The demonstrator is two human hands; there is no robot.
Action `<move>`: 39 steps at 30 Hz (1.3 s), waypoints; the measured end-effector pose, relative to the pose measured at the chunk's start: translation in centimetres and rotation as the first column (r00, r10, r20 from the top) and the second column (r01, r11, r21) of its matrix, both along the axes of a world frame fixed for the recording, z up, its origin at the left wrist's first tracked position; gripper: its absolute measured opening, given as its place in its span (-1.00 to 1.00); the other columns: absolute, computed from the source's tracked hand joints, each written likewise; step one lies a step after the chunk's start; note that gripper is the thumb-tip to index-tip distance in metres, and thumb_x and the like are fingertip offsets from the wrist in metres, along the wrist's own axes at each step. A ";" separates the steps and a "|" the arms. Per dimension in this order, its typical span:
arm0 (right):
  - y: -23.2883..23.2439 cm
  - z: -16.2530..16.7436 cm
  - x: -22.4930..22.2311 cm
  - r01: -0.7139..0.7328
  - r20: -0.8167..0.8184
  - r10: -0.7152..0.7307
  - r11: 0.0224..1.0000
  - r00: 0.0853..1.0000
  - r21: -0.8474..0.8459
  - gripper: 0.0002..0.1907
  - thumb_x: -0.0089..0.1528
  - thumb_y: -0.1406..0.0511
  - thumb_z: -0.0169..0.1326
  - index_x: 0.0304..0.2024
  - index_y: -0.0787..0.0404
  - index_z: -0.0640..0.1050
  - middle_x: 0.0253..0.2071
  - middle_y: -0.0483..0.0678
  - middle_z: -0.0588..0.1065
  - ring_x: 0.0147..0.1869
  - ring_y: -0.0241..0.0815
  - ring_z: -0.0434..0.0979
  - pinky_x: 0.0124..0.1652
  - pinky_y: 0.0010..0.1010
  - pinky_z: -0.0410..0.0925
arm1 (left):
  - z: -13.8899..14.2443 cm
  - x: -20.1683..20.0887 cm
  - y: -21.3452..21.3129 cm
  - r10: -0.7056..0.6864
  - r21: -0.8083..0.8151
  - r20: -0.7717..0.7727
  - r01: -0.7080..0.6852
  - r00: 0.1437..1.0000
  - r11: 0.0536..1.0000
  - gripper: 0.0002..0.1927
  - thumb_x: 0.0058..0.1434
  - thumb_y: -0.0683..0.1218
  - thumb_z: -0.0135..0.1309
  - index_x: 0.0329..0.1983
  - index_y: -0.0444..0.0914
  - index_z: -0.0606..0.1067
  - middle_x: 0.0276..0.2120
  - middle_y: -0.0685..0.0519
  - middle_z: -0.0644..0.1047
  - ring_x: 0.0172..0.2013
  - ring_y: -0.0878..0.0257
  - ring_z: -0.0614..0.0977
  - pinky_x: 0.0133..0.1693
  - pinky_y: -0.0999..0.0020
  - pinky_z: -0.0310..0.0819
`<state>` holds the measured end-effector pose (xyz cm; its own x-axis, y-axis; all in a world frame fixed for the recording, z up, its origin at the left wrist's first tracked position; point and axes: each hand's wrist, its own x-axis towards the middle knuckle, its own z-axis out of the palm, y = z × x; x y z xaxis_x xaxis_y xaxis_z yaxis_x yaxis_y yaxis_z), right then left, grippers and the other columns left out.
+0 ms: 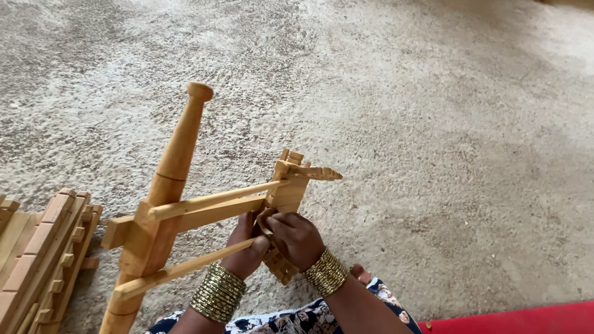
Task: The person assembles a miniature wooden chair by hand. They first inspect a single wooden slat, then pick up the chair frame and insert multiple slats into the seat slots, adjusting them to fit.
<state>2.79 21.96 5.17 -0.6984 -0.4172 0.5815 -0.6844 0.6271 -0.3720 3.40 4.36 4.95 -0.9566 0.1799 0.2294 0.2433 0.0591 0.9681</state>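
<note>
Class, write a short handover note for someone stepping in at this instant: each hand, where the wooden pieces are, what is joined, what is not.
Left hand: under the notched wooden block, fingers curled on it.
Right hand: pinching at the same block.
Turned post stands upright; three slats run from it to the block.
Joined: slats meet post and block.
Not joined: stack of wooden frames lies apart on the floor, at the left.

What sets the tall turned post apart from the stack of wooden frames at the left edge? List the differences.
The turned post stands nearly upright, leaning slightly, while the stacked frames lie low on the floor. The post is round, tapered and knob-topped; the frames are flat slats with small pegs. The post carries cross rods reaching to the piece that the left hand and right hand grip; the frames lie untouched. Both are light-coloured bare wood.
</note>
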 end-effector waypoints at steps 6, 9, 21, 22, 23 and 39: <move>3.0 -4.1 -3.8 0.314 0.196 -0.291 0.944 0.937 -0.098 -0.83 0.26 0.31 0.12 -0.15 0.26 0.61 -0.26 0.10 0.59 -0.28 -0.01 0.64 -0.28 -0.27 0.54 | -0.1 0.1 -0.1 -0.014 0.024 -0.071 0.016 0.997 1.000 -0.26 0.06 -0.31 -0.07 0.38 -0.31 0.11 0.14 -0.26 0.45 0.11 0.00 0.56 0.05 0.19 0.48; 3.8 -5.3 -5.3 0.461 0.340 -0.433 0.888 0.834 0.001 -0.84 0.23 0.26 0.17 -0.24 0.22 0.65 -0.36 0.08 0.62 -0.36 -0.02 0.65 -0.29 -0.27 0.54 | 0.2 0.0 -0.1 0.036 -0.184 0.353 0.032 0.935 0.982 -0.18 0.04 -0.27 -0.10 0.43 -0.15 0.03 0.03 -0.16 0.52 -0.14 0.01 0.66 -0.12 0.17 0.64; -0.3 -2.4 -1.6 0.098 0.817 0.244 0.935 0.522 -0.341 -0.77 0.35 0.28 -0.06 -0.06 0.16 0.59 -0.07 -0.02 0.59 -0.08 -0.24 0.69 -0.07 -0.47 0.58 | -2.1 -1.5 -2.9 0.015 0.156 0.208 -0.048 0.978 0.987 -0.19 -0.01 -0.28 -0.15 0.41 -0.28 0.08 0.14 -0.19 0.47 -0.03 0.07 0.56 -0.04 0.25 0.53; 0.8 -2.6 -2.0 0.048 0.800 0.070 0.991 0.596 -0.123 -0.78 0.32 0.28 0.00 -0.05 0.14 0.61 -0.11 0.01 0.58 -0.10 -0.19 0.66 -0.08 -0.42 0.56 | -2.1 -1.6 -2.9 -0.006 0.190 0.213 -0.035 0.977 0.981 -0.19 -0.01 -0.29 -0.15 0.41 -0.27 0.09 0.15 -0.19 0.47 0.00 0.07 0.55 -0.02 0.25 0.52; 1.9 -2.8 -2.6 0.019 0.734 -0.093 0.994 0.672 0.108 -0.77 0.29 0.28 0.06 -0.04 0.11 0.64 -0.15 0.04 0.58 -0.13 -0.13 0.63 -0.09 -0.38 0.53 | -2.0 -1.7 -2.9 -0.027 0.226 0.216 -0.023 0.976 0.974 -0.19 -0.01 -0.30 -0.15 0.41 -0.27 0.09 0.16 -0.20 0.46 0.03 0.07 0.54 0.00 0.25 0.51; 1.2 -1.1 -0.8 -0.003 0.635 -0.177 0.962 0.752 0.272 -0.80 0.32 0.35 0.02 -0.11 0.08 0.66 -0.16 -0.07 0.63 -0.22 -0.19 0.66 -0.14 -0.35 0.54 | -3.7 -2.8 -3.1 -0.049 0.281 0.162 0.002 0.986 0.960 -0.28 0.11 -0.36 -0.11 0.40 -0.30 0.12 0.23 -0.21 0.44 0.17 0.09 0.52 0.14 0.26 0.45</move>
